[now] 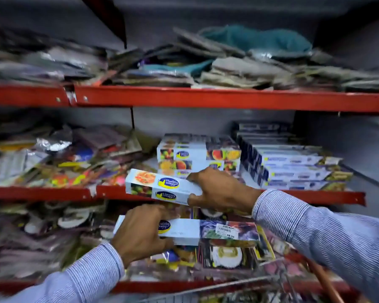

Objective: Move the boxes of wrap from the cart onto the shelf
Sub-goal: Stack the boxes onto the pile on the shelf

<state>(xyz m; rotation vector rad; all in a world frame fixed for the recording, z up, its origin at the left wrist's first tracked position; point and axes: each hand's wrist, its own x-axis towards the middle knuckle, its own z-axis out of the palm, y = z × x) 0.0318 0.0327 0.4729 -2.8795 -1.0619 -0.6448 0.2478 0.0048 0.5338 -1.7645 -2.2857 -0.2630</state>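
My right hand [219, 191] grips the right end of a light blue box of wrap [160, 186], held level just in front of the middle shelf's red edge [328, 196]. My left hand [142, 232] holds the left end of a second box of wrap [206, 231], lower down, in front of the shelf below. On the middle shelf stands a stack of the same fruit-printed wrap boxes [198, 154], right behind the upper held box. A wire cart [228, 291] shows at the bottom edge.
A stack of blue and white boxes [293, 165] fills the middle shelf's right side. Loose packets [59, 158] pile up on its left. The top shelf [206, 98] holds flat packets and teal cloth. The lowest shelf carries packets with round white items [227, 253].
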